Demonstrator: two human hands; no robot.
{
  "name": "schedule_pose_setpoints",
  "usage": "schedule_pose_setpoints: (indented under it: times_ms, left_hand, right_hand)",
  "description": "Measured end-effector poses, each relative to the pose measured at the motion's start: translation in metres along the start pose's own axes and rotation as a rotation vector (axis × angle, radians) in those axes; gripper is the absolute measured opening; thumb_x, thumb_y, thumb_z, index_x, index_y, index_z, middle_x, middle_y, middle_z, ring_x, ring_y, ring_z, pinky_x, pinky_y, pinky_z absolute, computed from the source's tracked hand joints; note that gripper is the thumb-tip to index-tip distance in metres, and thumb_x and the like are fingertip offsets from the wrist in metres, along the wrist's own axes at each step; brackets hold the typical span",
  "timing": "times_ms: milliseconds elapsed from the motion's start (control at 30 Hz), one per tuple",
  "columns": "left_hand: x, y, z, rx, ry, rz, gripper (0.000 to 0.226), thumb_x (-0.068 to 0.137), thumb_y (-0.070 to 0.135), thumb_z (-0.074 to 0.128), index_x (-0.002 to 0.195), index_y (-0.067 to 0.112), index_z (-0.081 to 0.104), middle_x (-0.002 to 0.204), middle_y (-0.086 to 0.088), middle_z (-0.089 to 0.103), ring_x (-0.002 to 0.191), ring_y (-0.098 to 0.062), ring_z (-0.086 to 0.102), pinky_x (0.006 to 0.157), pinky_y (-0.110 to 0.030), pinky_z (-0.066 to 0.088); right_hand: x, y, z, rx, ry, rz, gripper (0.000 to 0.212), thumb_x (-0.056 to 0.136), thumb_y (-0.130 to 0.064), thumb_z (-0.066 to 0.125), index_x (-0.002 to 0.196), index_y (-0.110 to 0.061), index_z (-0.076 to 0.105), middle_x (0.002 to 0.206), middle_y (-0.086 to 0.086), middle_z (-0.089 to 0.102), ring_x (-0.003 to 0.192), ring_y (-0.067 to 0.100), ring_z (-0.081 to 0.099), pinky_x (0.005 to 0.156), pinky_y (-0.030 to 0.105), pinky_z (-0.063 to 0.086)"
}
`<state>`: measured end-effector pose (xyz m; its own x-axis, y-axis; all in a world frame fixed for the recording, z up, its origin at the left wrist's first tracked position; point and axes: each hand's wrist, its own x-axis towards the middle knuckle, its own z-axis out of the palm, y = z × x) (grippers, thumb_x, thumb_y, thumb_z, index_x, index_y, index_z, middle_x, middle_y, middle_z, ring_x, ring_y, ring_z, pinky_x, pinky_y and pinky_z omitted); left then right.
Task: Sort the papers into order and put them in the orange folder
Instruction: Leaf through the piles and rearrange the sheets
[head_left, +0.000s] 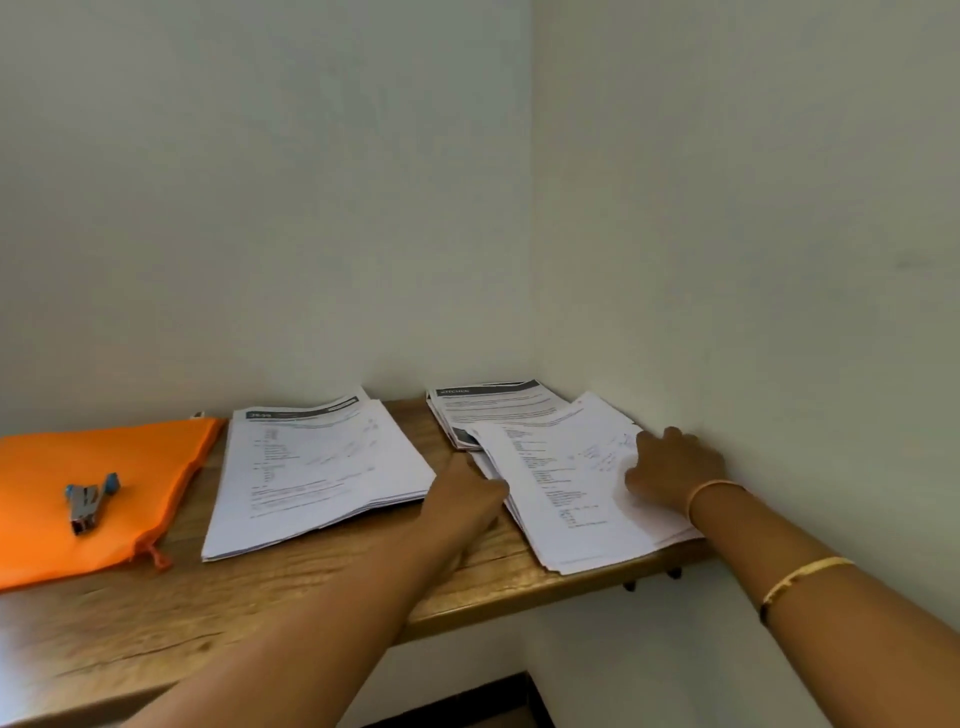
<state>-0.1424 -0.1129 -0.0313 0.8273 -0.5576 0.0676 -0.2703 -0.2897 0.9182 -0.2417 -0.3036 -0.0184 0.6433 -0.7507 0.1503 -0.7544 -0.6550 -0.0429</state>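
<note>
Two pale walls meet in a corner, and a wooden desk (311, 582) is fixed into it, its right end against the side wall. At the far left of the desk lies the orange folder (156, 457), flat, with its zip pull (158, 558) hanging off the near corner. A small grey and blue stapler (91, 499) rests on top of the folder.

Just to the right of the folder sits a thick middle stack of papers (317, 473), printed side up, with a dark header band along its far edge and its sheets slightly fanned.

The left hand (462, 499) reaches across the bare wood between this stack and the next, its fingertips at the left edge of the right-hand stack. The hand is blurred, so I cannot tell whether the fingers grip the paper or only touch it.

Against the back wall lies a smaller back stack (498, 410) with a dark title bar. The right stack (566, 493) overlaps its near corner and juts over the front edge of the desk.

The right hand (670, 467) rests palm down on the top sheet of that stack near the side wall, fingers relaxed and holding nothing. A thin gold bangle (714, 491) circles the wrist, and a second bangle (805, 577) sits further up the forearm.
</note>
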Motion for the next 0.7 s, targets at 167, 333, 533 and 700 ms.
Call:
schedule_pose_setpoints:
  times_ms: [167,333,533,700]
  left_hand:
    - [0.015,0.002,0.012,-0.416,-0.077,-0.124,0.028,0.092,0.001,0.053,0.116,0.013,0.05,0.122,-0.004,0.061,0.106,-0.021,0.061,0.07,-0.023,0.054]
    - [0.022,-0.002,0.013,-0.433,-0.248,-0.168,0.038,0.091,0.003,0.057,0.127,0.009,0.045,0.126,-0.008,0.062,0.104,-0.023,0.064,0.077,-0.034,0.058]
    - [0.021,0.006,0.012,-0.511,-0.241,-0.267,0.038,0.09,-0.011,0.05,0.126,0.004,0.048,0.121,-0.013,0.063,0.095,-0.024,0.065,0.055,-0.026,0.057]
    - [0.013,0.023,0.005,-0.656,-0.246,-0.278,0.03,0.089,-0.013,0.05,0.109,0.008,0.056,0.097,-0.011,0.067,0.087,-0.021,0.064,0.05,-0.021,0.056]
  right_hand:
    - [0.0,0.005,0.006,0.049,-0.108,0.011,0.056,0.092,-0.044,0.038,0.143,-0.023,0.026,0.144,0.01,0.031,0.131,0.032,0.035,0.103,0.044,0.035]
    - [0.001,0.007,0.004,0.068,-0.186,0.003,0.063,0.09,-0.047,0.041,0.145,-0.023,0.022,0.147,0.012,0.029,0.134,0.035,0.03,0.108,0.048,0.032]
    - [-0.013,0.002,-0.009,0.127,-0.266,-0.135,0.083,0.082,-0.078,0.029,0.15,-0.031,0.015,0.158,0.008,0.01,0.143,0.032,0.014,0.115,0.052,0.014]
    - [-0.034,-0.019,-0.036,0.355,-0.36,-0.433,0.093,0.07,-0.089,0.025,0.145,-0.035,0.033,0.157,-0.002,0.018,0.145,0.022,0.012,0.117,0.048,0.011]
